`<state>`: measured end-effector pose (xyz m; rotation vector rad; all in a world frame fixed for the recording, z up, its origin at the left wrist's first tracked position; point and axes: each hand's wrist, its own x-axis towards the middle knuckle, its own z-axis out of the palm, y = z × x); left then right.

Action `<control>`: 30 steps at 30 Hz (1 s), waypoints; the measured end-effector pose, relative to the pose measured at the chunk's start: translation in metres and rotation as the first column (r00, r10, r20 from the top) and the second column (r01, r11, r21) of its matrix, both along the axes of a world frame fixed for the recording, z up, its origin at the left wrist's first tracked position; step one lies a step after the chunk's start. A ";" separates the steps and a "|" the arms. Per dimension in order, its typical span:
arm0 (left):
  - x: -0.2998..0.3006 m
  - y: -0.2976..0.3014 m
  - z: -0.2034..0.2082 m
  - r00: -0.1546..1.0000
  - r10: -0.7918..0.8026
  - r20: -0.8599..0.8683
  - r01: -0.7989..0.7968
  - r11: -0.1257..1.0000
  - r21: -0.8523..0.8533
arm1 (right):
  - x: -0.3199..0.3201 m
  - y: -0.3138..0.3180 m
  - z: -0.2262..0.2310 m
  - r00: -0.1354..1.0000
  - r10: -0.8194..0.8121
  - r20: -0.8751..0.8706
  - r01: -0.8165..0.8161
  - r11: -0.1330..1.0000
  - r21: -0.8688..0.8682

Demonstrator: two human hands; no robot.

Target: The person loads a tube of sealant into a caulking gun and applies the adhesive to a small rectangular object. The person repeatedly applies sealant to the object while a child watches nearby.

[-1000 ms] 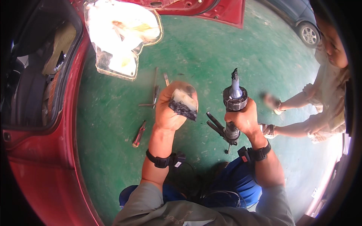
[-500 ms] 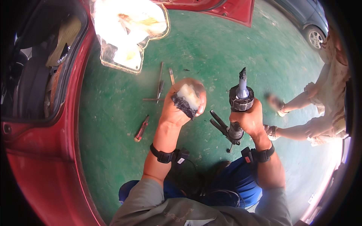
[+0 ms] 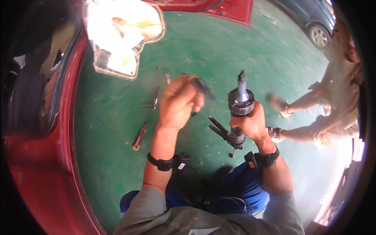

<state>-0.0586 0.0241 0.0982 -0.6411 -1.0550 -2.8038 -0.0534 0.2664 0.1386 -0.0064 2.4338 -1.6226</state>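
My right hand point(image 3: 250, 123) is wrapped round the barrel of a black caulking gun point(image 3: 237, 135), held with its nozzle pointing away from me. Black sealant point(image 3: 241, 74) clings to the tip of the grey-blue nozzle point(image 3: 242, 91). Two black levers stick out from the gun's left side. My left hand point(image 3: 178, 102), raised over the floor to the left of the gun, is closed on a thin piece smeared black point(image 3: 204, 88). Motion blurs this piece and my fingers cover part of it. The half-second-old picture shows its other side whitish.
On the green floor point(image 3: 196, 43) lie a red-handled tool point(image 3: 139, 137), a T-handle wrench point(image 3: 156, 90) and a flat metal tool point(image 3: 168, 78). A red car body point(image 3: 43, 160) stands at left, near a clear plastic sheet point(image 3: 117, 39). Another person point(image 3: 337, 98) crouches at right.
My left hand has turned over and moved slightly away, so the whitish side of its piece no longer shows. My right hand still grips the caulking gun. The whole view has shifted a little.
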 end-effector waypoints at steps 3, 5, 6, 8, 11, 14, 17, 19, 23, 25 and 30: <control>-0.003 0.004 -0.002 0.993 0.079 0.084 -0.079 0.997 -0.002 | 0.001 -0.001 -0.001 0.999 0.008 -0.037 -0.010 0.998 -0.060; -0.005 0.012 -0.003 0.994 0.062 0.091 -0.061 0.998 -0.010 | -0.002 0.002 -0.001 0.999 0.037 -0.024 -0.039 0.996 -0.082; -0.007 0.017 -0.004 0.994 0.046 0.104 -0.045 0.999 -0.012 | -0.002 0.005 -0.001 0.999 0.046 -0.022 -0.048 0.995 -0.084; -0.009 0.025 -0.006 0.990 0.052 0.132 -0.046 0.998 -0.053 | -0.003 0.009 -0.003 0.998 0.067 -0.016 -0.068 0.995 -0.075; -0.009 0.028 0.000 0.964 0.135 0.227 -0.111 0.987 -0.114 | -0.005 0.015 -0.006 0.994 0.106 -0.005 -0.106 0.993 -0.054; -0.013 0.028 -0.003 0.962 0.091 0.256 -0.085 0.996 -0.034 | -0.009 0.021 -0.009 0.986 0.164 0.026 -0.160 0.980 -0.114; -0.012 0.035 -0.007 0.948 0.038 0.317 -0.043 0.999 0.009 | -0.014 0.026 -0.009 0.982 0.182 0.059 -0.167 0.966 -0.197; -0.011 0.048 -0.008 0.918 0.036 0.395 -0.040 0.999 0.003 | -0.012 0.027 -0.009 0.990 0.137 0.040 -0.124 0.966 -0.227; -0.021 0.047 -0.030 0.931 0.121 0.344 -0.107 0.992 -0.061 | -0.015 0.025 0.011 0.971 0.129 -0.203 -0.174 0.959 -0.222; -0.021 0.052 -0.053 0.863 0.284 0.417 -0.226 0.956 -0.185 | -0.019 0.026 0.013 0.980 0.099 -0.174 -0.154 0.928 -0.339; -0.031 0.068 -0.108 0.682 0.673 0.287 -0.527 0.724 -0.444 | -0.020 0.027 0.014 0.978 0.031 -0.206 -0.094 0.949 -0.300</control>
